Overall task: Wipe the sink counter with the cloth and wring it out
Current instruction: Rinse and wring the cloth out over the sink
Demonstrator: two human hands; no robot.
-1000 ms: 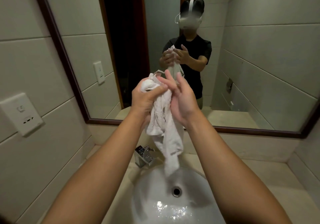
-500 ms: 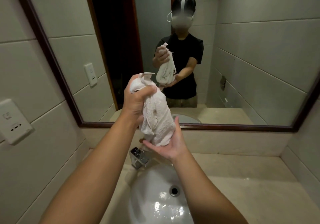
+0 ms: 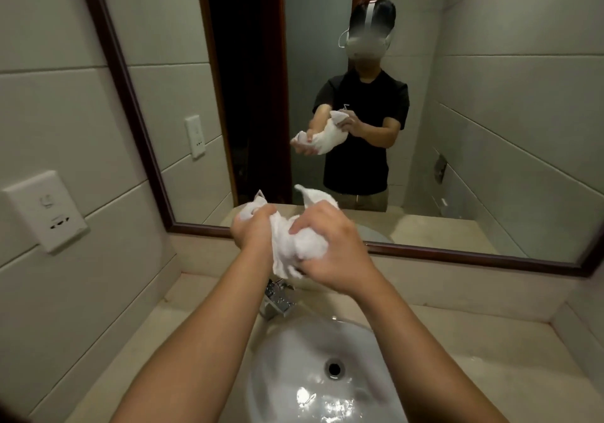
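On the far left, a white wall socket plate point(image 3: 45, 211) sits on the pale tiled wall point(image 3: 65, 121), well apart from the hands. Just right of it runs the dark wooden frame of a large mirror point(image 3: 490, 112), which spans most of the back wall; a second white switch plate shows in the glass as a reflection.

Moving toward the middle, the left hand point(image 3: 253, 233) is closed in a fist around one end of a white cloth point(image 3: 287, 246), with a small corner of fabric poking up above the knuckles. The cloth is bunched and wrinkled between the two hands, held in the air above the tap and the back edge of the basin, touching neither. The right hand point(image 3: 330, 249) grips the other end, fingers curled over the top of the bundle, and another pointed flap of cloth stands up behind it.

Below the hands, a chrome faucet point(image 3: 277, 300) stands at the rear rim of the white oval sink point(image 3: 294, 373). The bowl glistens with water near the front, and a round drain point(image 3: 334, 367) sits in its middle. The beige stone counter point(image 3: 506, 357) extends to the right of the sink up to the tiled side wall.

In the mirror, the person appears in a dark T-shirt, both hands holding the cloth.
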